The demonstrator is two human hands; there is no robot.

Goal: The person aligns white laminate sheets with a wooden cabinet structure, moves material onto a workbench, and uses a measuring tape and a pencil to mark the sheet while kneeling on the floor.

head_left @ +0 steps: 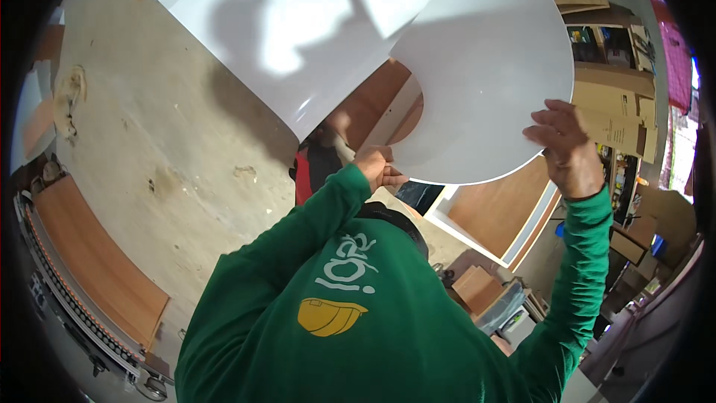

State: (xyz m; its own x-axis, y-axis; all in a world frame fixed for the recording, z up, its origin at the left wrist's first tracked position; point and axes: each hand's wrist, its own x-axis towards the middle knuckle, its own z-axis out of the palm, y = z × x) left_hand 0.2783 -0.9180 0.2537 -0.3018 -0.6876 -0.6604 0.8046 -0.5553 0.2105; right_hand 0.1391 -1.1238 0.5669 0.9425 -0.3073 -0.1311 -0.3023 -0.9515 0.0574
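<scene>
Large glossy white flexible plastic-like sheet (485, 82), curling across upper centre to right, right hand (563, 142) raised at right, fingers half-curled, holding its edge, left hand (378, 166) at centre, fingers folded closed, pinching its lower edge.

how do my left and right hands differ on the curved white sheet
The left hand is near the middle of the view, while the right hand is farther right and slightly higher. The left hand's fingers curl inward; the right hand's reach over the face of the curved white sheet. Both are bare, at the sheet's edge, below green sleeves.
</scene>
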